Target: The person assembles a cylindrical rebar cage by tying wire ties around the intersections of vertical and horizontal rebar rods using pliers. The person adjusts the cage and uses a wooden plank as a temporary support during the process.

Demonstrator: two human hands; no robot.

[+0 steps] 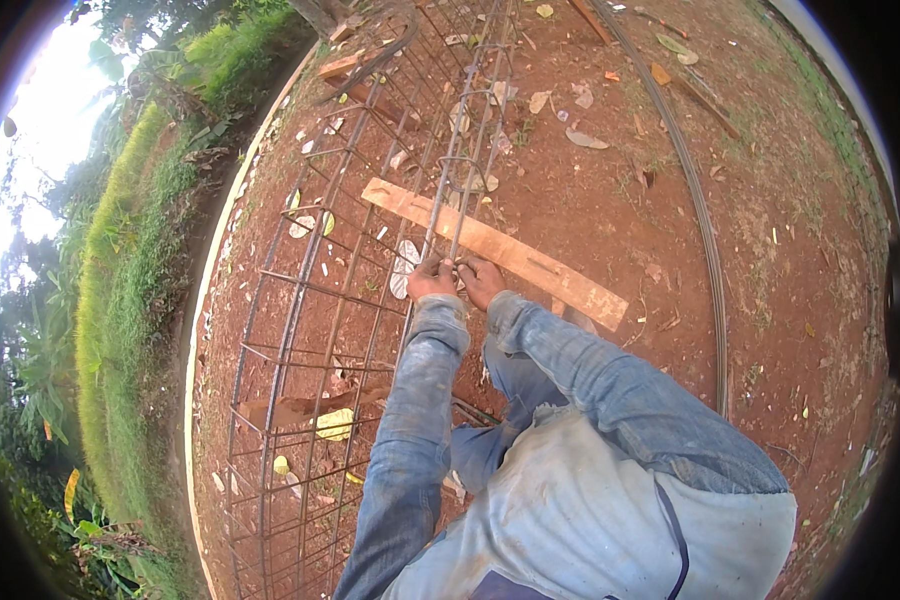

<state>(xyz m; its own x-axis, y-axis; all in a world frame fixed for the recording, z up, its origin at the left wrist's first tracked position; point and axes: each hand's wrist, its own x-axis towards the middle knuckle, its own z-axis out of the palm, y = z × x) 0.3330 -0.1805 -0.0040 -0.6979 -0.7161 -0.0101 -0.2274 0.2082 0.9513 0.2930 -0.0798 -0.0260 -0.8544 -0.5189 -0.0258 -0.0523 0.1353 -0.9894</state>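
My left hand [435, 278] is closed around a long steel rebar rod [442, 190], where it passes over a wooden board [530, 262]. Close beside it, my right hand [482, 280] has its fingers bent in at the second rod of the pair; whatever they pinch is too small and hidden to make out. Bent steel stirrups [460, 160] link these rods further up. To the left, a wider rebar cage [315, 290] of long bars and cross ties stretches along the ground.
A second wooden piece [300, 408] lies under the cage. On the right, a bundle of long thin rods [698, 200] curves over the red soil. Dry leaves [587, 139] are scattered about. A pale edging [202, 300] and a grassy bank [120, 300] border the left side.
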